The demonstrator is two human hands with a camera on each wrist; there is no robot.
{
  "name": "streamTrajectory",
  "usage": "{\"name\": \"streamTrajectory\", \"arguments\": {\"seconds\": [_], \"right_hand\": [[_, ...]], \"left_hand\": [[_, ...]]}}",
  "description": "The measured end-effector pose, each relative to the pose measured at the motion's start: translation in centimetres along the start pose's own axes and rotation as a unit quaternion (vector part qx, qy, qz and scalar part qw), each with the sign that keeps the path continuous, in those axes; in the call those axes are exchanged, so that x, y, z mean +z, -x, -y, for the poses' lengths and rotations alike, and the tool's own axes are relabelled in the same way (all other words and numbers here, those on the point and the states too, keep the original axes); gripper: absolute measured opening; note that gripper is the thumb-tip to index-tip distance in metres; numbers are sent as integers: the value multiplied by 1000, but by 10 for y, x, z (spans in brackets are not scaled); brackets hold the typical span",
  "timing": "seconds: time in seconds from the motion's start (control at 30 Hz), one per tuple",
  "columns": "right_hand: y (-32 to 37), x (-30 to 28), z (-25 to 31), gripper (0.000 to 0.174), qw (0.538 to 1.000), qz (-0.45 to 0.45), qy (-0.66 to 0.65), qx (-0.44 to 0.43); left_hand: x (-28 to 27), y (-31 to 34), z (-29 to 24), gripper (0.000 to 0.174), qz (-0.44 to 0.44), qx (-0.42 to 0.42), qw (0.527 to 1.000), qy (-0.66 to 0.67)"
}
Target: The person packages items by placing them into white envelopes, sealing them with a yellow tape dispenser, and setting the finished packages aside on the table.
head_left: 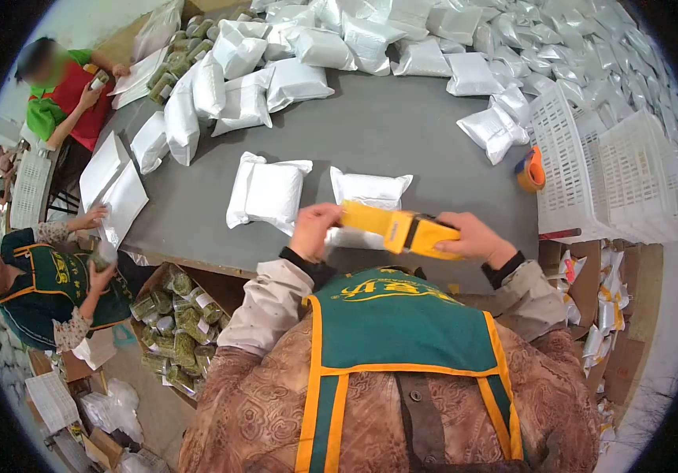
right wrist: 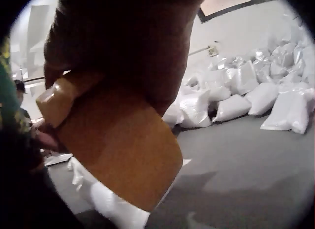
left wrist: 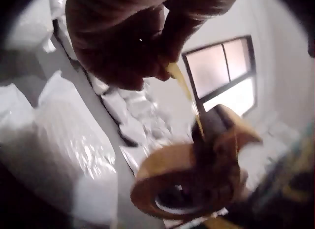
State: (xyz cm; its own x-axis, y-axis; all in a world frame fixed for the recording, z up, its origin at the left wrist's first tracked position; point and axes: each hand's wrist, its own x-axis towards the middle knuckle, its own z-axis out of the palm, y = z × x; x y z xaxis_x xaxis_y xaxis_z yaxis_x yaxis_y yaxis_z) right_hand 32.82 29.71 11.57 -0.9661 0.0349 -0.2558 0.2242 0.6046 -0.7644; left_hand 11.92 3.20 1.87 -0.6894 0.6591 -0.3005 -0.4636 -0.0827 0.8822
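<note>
A yellow tape dispenser is gripped by my right hand above the near edge of the table. With thumb and fingers my left hand pinches the free end of a strip of yellow tape, drawn out taut from the dispenser. In the left wrist view the strip runs from the fingertips to the dispenser. The right wrist view shows the dispenser's broad side under the dark right hand. Beneath the strip lies a white package, partly covered; another white package lies left of it.
Many white packages are heaped along the far side of the grey table. White plastic crates and an orange roll stand at right. Two people work on the left, near a carton of jars.
</note>
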Motion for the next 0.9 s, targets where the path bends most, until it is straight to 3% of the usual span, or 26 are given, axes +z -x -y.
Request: {"name": "streamTrajectory", "arguments": {"seconds": [0.07,0.17,0.2,0.23,0.27,0.3,0.33,0.4,0.47,0.5,0.63,0.7,0.77,0.87,0.9], "right_hand": [[10,-25,-25,53,997,12,17,70],[8,-33,-75,53,967,15,117,226],[2,-28,-85,59,961,30,136,238],[-7,-19,-93,64,955,45,155,250],[-16,-11,-98,69,948,59,174,261],[-27,-1,-99,72,944,54,172,276],[-36,9,-96,74,940,48,172,291],[-48,19,-85,75,936,56,187,292],[-53,19,-85,75,937,58,191,286],[-54,19,-86,75,939,56,187,282],[-50,17,-83,75,937,73,142,310],[-42,13,-69,74,952,47,107,284],[-33,-4,-24,70,960,62,53,268],[-29,-1,-15,62,976,15,-97,196],[-30,-4,13,60,945,60,-227,227]], "left_hand": [[-26,-14,-4,19,-118,5,993,22],[-56,-28,11,22,-102,-69,957,-264],[-48,-36,37,23,-118,-114,950,-264],[-54,-56,75,23,-94,-47,897,-430],[-58,-71,104,25,-68,21,812,-580],[-48,-70,116,29,-78,-19,804,-589],[-22,-56,100,34,-133,-67,808,-570],[-21,-53,97,23,-102,30,806,-583],[-29,-51,90,24,-108,69,865,-485],[-28,-46,85,35,-134,57,912,-383],[-6,-23,81,55,18,-37,909,-415],[-25,-37,92,51,54,-157,963,-211],[-39,-39,86,50,125,-235,963,27],[-39,-36,102,50,160,-246,947,134],[-29,-28,84,48,160,-231,959,19]]}}
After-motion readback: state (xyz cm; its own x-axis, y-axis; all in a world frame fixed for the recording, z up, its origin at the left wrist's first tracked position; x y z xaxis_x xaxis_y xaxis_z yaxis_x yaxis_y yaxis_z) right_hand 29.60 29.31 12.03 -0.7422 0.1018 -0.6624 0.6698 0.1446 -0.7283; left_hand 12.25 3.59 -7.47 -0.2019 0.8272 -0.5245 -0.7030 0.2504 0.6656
